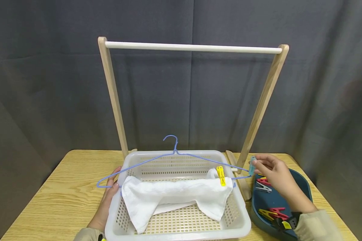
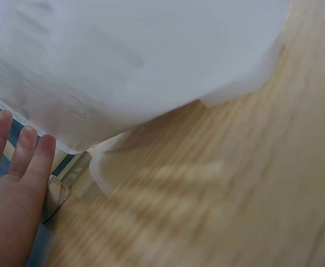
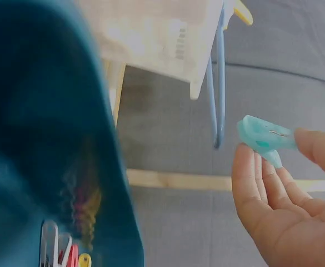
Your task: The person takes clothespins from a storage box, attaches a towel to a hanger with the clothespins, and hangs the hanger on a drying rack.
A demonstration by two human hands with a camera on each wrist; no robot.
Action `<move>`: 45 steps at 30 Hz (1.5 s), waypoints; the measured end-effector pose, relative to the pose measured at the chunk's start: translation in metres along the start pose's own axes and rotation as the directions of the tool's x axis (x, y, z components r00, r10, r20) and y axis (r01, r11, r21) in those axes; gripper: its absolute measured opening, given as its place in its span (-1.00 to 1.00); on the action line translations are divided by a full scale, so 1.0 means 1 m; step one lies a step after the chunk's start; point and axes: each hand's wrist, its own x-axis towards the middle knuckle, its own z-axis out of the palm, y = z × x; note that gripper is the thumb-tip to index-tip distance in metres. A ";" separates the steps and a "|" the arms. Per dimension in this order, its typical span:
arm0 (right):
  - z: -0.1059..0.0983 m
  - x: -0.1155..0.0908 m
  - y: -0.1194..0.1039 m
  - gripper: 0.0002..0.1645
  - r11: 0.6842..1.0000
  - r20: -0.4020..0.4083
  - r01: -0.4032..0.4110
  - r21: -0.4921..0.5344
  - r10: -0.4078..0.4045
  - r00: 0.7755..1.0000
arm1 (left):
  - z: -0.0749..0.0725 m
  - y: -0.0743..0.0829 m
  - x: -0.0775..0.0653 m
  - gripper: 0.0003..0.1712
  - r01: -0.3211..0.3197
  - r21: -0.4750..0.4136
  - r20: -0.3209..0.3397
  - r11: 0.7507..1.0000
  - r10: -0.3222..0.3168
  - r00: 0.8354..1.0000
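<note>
A blue wire hanger lies across a white plastic basket, with a white cloth draped over its lower bar. One yellow clothespin clips the cloth near its right end. My left hand is at the basket's left side, by the hanger's left end; several fingers show straight in the left wrist view, the thumb's contact unclear. Between thumb and fingertips my right hand pinches a light teal clothespin, near the hanger's right end but apart from it.
A dark blue tub with several red, yellow and grey clothespins stands right of the basket, under my right forearm. Behind the basket rises a wooden rack with a white rail. A grey curtain hangs behind the wooden table.
</note>
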 end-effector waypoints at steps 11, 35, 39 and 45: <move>0.010 -0.001 -0.006 -0.35 0.994 0.002 -0.017 0.112 0.017 1.000 | 0.000 0.003 -0.004 -0.42 0.057 -0.022 0.028 0.998 -0.056 0.998; 0.030 0.006 -0.042 -0.48 0.982 0.047 0.049 0.181 -0.059 0.997 | 0.000 -0.003 0.006 -0.42 -0.118 -0.092 0.056 0.989 0.123 0.991; 0.034 0.007 -0.050 -0.50 0.982 0.048 0.081 0.172 -0.090 0.995 | -0.002 -0.004 0.008 -0.40 -0.134 -0.103 0.071 0.986 0.141 0.987; 0.041 0.009 -0.059 -0.53 0.980 0.050 0.104 0.167 -0.114 0.992 | -0.008 -0.004 0.004 -0.43 -0.091 -0.090 0.051 0.992 0.096 0.994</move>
